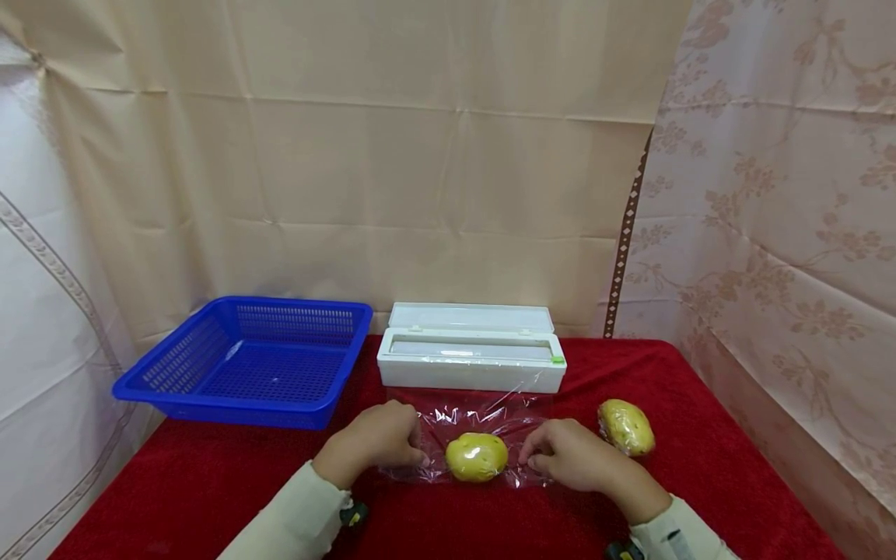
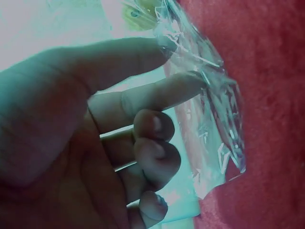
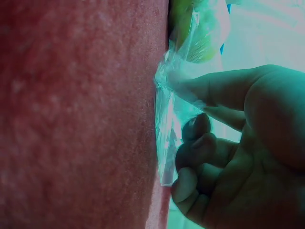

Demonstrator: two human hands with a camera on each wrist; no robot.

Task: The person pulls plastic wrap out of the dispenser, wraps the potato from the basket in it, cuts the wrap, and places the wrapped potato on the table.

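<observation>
Head view: left hand (image 1: 383, 437) at nine o'clock of middle potato (image 1: 477, 457), right hand (image 1: 570, 455) at three; both pinch clear film (image 1: 472, 414).

The middle potato (image 1: 477, 457) is lying on the plastic film (image 1: 500, 420), which is spreading over the tabletop (image 1: 434, 529) to either side of that potato. Just left of the potato the left grip (image 1: 381, 435) is pinching the film; just right of it the right grip (image 1: 570, 453) is doing likewise. Farther right of the potato, the second potato (image 1: 626, 428) is resting on the tabletop. Directly behind the middle potato the film box (image 1: 472, 376) is standing; behind it and well left, the basket (image 1: 238, 413) is sitting.
</observation>
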